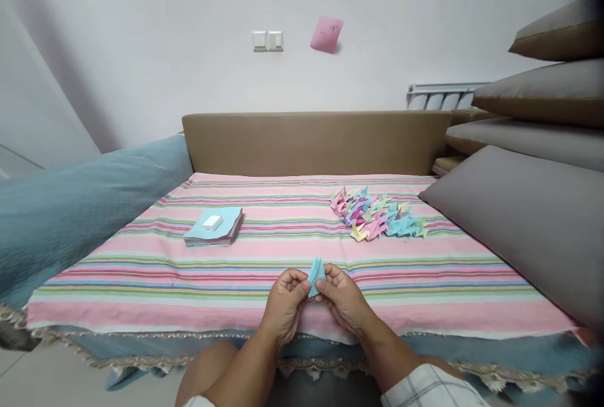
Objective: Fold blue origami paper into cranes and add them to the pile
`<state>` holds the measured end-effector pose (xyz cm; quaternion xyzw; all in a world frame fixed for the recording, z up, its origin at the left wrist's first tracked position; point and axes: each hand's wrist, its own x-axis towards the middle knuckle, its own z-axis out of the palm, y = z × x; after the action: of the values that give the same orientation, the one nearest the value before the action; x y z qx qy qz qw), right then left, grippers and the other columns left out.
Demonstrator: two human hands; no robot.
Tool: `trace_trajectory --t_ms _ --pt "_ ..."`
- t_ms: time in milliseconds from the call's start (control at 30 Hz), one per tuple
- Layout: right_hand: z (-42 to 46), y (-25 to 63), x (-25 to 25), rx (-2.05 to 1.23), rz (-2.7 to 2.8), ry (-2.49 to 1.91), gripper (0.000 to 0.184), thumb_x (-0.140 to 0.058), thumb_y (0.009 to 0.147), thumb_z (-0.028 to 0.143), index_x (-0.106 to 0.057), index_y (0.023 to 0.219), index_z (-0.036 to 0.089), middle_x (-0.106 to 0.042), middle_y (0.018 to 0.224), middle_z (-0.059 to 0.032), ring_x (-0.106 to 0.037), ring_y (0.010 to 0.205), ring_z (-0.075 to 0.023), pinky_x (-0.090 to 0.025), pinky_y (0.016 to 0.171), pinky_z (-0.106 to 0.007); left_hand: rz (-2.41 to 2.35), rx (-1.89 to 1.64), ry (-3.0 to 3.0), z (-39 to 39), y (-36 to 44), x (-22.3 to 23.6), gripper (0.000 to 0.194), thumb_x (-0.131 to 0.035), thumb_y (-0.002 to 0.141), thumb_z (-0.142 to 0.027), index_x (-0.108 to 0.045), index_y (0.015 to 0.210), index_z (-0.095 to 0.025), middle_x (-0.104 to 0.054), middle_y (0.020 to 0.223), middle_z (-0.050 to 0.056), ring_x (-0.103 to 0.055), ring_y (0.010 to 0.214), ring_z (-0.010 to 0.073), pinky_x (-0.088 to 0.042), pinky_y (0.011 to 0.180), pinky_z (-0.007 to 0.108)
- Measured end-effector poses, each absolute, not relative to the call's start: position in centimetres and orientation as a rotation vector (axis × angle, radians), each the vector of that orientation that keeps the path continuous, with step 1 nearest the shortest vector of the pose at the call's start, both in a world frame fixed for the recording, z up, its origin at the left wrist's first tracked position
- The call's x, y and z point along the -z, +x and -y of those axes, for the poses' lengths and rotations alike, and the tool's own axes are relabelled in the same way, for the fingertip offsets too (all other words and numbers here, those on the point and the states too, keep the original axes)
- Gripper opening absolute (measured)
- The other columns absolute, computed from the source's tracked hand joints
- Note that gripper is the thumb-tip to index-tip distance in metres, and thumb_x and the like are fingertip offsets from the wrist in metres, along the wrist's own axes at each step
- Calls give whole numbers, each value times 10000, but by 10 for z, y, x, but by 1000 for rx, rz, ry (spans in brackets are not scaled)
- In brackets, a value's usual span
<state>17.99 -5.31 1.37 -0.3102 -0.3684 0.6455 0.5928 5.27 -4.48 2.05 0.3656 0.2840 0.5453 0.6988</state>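
A small piece of folded light-blue paper (316, 273) is pinched between my two hands, above the front part of the striped cloth. My left hand (287, 300) grips its left edge between thumb and fingers. On the other side, my right hand (343, 299) presses a thumb on the paper's front, with the fingers behind it. The paper narrows to a point at the top; its lower end is partly hidden by my thumbs. Beyond my right hand lies a pile of folded paper cranes (372, 215) in pink, blue, yellow, purple and green.
A stack of square coloured paper (221, 231), with a small white block (212, 223) on top, sits at the left. The striped cloth (141, 268) covers the seat. Grey cushions (533, 218) pile up at the right; a blue-covered armrest (94, 206) bounds the left.
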Motion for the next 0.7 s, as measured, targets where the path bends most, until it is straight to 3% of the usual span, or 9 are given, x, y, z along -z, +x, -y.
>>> trace_trajectory --t_ms 200,400,700 --pt "49 183 -16 -1469 902 -695 291 -774 626 315 -578 800 189 -607 722 31 -556 626 -85 -460 571 -202 -672 -1236 784 41 58 -24 310 -820 521 -304 -652 736 -157 -670 728 14 -603 669 141 -505 626 280" --pt "52 188 -16 -1355 973 -815 296 -757 624 356 -581 795 191 -596 736 15 -545 683 -115 -457 593 -220 -802 -1343 1022 40 58 -17 248 -765 608 -336 -714 794 -181 -691 799 44 -608 773 168 -477 739 286" --pt "53 187 -14 -1190 1081 -870 227 -715 660 342 -576 767 197 -593 713 13 -542 688 -131 -436 655 -252 -927 -1488 1328 44 53 -23 150 -746 615 -317 -701 670 -186 -636 792 58 -581 798 183 -461 728 268"
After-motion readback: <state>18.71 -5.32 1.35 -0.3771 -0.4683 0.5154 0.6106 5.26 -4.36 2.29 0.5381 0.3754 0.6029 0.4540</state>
